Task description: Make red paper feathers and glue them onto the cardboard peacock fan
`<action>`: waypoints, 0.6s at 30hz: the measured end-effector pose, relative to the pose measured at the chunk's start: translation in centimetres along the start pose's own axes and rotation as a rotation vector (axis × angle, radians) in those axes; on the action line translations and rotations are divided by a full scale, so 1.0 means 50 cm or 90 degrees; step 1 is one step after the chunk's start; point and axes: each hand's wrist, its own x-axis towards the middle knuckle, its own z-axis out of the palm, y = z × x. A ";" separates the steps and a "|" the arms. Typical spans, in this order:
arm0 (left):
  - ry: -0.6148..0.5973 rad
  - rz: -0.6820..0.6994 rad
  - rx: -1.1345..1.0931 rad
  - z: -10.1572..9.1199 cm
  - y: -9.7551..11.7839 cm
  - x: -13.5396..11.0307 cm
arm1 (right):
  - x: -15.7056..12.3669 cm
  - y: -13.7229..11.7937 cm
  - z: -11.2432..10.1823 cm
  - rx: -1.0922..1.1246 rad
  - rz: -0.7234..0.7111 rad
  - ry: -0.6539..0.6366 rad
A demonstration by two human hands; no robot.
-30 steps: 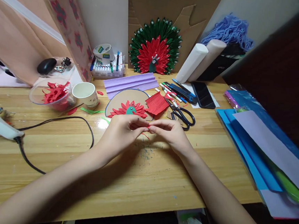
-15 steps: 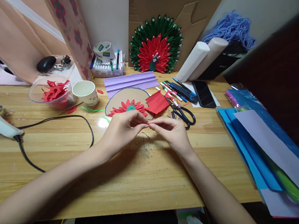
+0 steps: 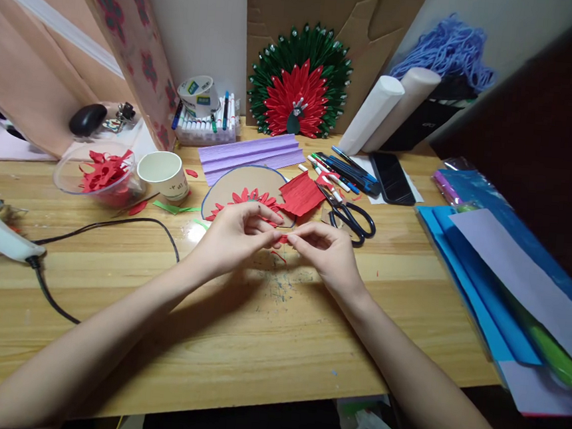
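Both hands meet over the table, pinching one small piece of red crepe paper (image 3: 283, 239) between their fingertips. My left hand (image 3: 241, 234) grips its left end and my right hand (image 3: 330, 250) its right end. Just behind them lies a cardboard half-disc (image 3: 228, 186) with red paper petals (image 3: 253, 197) on it, partly covered by my left hand. A red crepe paper sheet (image 3: 302, 194) overlaps the half-disc's right edge. Black-handled scissors (image 3: 353, 222) lie to the right of it, behind my right hand.
A glue gun (image 3: 4, 233) with a looping black cable lies at the left. Behind it stand a clear bowl (image 3: 61, 178) of red scraps and a paper cup (image 3: 162, 173). Pens, a phone (image 3: 392, 178) and a red-green paper peacock (image 3: 300, 82) are at the back. Coloured sheets (image 3: 481, 278) lie right.
The fingertips have drawn slightly apart, so more of the red paper shows between them. My left fingers have lifted a little. The view has shifted slightly.
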 end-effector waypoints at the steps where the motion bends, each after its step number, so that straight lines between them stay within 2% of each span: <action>1: -0.015 -0.016 -0.010 -0.003 -0.001 0.002 | 0.001 0.001 -0.001 -0.001 0.008 0.001; 5: -0.046 -0.067 -0.037 -0.013 -0.003 0.006 | 0.005 0.003 -0.003 0.010 0.042 -0.013; 8: -0.050 -0.065 -0.022 -0.019 0.000 0.006 | 0.004 0.002 -0.004 0.013 0.051 -0.009; 14: -0.052 -0.016 0.017 -0.024 -0.006 0.008 | 0.005 0.000 -0.004 -0.010 0.044 0.011; 18: -0.053 0.076 0.075 -0.015 -0.019 0.009 | 0.005 0.000 -0.001 0.025 0.071 0.003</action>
